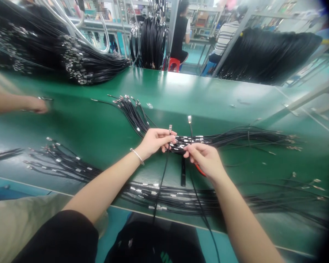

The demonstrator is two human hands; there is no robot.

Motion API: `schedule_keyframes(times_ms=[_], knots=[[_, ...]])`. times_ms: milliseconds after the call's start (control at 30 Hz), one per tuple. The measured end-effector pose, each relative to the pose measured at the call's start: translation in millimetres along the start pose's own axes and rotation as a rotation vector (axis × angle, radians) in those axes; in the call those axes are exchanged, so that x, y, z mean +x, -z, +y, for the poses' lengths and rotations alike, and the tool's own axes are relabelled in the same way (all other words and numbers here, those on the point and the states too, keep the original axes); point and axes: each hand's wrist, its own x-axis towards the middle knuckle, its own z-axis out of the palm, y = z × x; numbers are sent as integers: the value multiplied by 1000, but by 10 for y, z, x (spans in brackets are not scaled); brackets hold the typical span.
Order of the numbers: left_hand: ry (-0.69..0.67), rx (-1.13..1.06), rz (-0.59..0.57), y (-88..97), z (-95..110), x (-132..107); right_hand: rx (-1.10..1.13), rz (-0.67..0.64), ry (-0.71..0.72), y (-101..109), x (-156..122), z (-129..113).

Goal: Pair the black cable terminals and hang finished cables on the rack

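My left hand (157, 140), with a bangle at its wrist, pinches a black cable (163, 173) just below its silver metal plug, which points up. Across from it, my right hand (204, 157) grips a second black cable (195, 188); its silver plug (189, 119) stands up above the fingers. Both cables hang down towards my lap. Behind my hands lies a bundle of black cables (224, 138) with white labels. A flat black strip (183, 171) and something red-orange (200, 170) show beside my right hand, the latter partly hidden by it.
Another labelled cable bundle (175, 195) runs along the near edge of the green table (79, 113). Large cable heaps (98, 65) sit at the back left and hang on a rack (268, 54) at the right. A co-worker's hand (38, 105) reaches in from the left. Other people sit beyond.
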Motion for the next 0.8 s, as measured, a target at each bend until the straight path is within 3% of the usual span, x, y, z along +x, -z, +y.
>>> schedule_keyframes(times_ms=[233, 800], knots=[[-34, 39, 0, -13, -17, -11, -121, -126, -56, -74, -46, -17], [-6, -1, -27, -71, -34, -55, -100, -177, -133, -101, -42, 48]])
